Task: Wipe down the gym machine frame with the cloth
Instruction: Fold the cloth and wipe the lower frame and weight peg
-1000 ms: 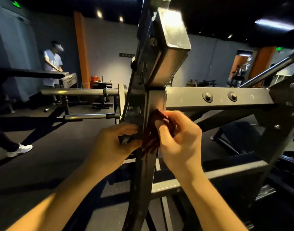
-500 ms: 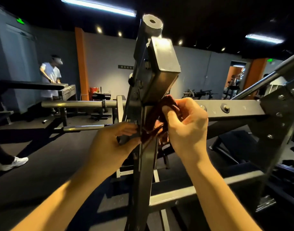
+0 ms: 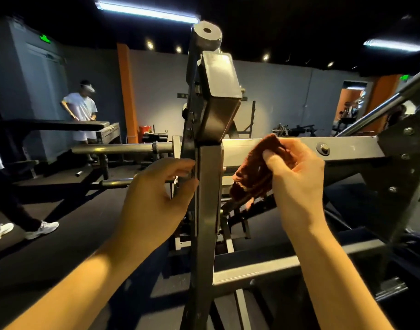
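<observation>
Through the head view the grey steel machine frame [image 3: 207, 210] rises as an upright post in the middle. Our left hand [image 3: 154, 201] grips its left edge, fingers curled against the metal. Just right of the post lies a narrow gap, then our right hand [image 3: 297, 184], which pinches a crumpled dark red cloth [image 3: 254, 172] between thumb and fingers in front of the flat bolted crossbeam [image 3: 351, 148]; whether cloth meets beam we cannot tell. Open dark floor [image 3: 61, 246] spreads leftward beneath a round steel bar [image 3: 118, 148]. A person in a white shirt [image 3: 81, 110] stands well apart at the back left.
</observation>
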Tool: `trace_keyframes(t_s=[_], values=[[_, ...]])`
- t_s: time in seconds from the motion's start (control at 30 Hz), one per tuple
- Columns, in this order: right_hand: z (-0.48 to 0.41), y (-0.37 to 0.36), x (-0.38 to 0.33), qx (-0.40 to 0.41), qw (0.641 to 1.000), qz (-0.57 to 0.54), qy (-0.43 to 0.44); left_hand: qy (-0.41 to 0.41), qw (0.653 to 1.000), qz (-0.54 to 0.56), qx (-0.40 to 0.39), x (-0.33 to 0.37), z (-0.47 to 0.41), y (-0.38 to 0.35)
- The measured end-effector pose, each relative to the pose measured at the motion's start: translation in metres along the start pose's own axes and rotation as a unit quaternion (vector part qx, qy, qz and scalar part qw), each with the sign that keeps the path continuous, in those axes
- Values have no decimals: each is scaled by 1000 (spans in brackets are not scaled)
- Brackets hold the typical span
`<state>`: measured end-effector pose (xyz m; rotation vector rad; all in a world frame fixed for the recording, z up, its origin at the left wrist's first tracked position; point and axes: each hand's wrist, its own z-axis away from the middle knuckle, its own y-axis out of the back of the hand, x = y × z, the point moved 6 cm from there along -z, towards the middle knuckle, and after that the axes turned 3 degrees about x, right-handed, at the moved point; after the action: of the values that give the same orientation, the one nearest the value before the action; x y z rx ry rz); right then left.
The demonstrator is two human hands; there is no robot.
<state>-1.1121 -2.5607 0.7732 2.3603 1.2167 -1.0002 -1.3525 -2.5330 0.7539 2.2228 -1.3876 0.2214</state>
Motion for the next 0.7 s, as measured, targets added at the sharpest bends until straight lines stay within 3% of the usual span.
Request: trace_keyframes(t_s=[0.1,0.23,0.4,0.5,0.7], values=[[-23,-2,31,-11,999,29,-34,-7,997,-75,2,7,10,-11],[-61,-6,57,-77,997,17,-10,126,983,-109,78,22,23,-38],[-97,-12,80,-84,974,144,154,253,943,-134,168,21,27,-80],[-103,-11,98,-65,944,194,261,249,924,-203,210,24,28,-90],[-90,-19,107,-29,928,233,289,278,899,-242,235,33,31,-95]])
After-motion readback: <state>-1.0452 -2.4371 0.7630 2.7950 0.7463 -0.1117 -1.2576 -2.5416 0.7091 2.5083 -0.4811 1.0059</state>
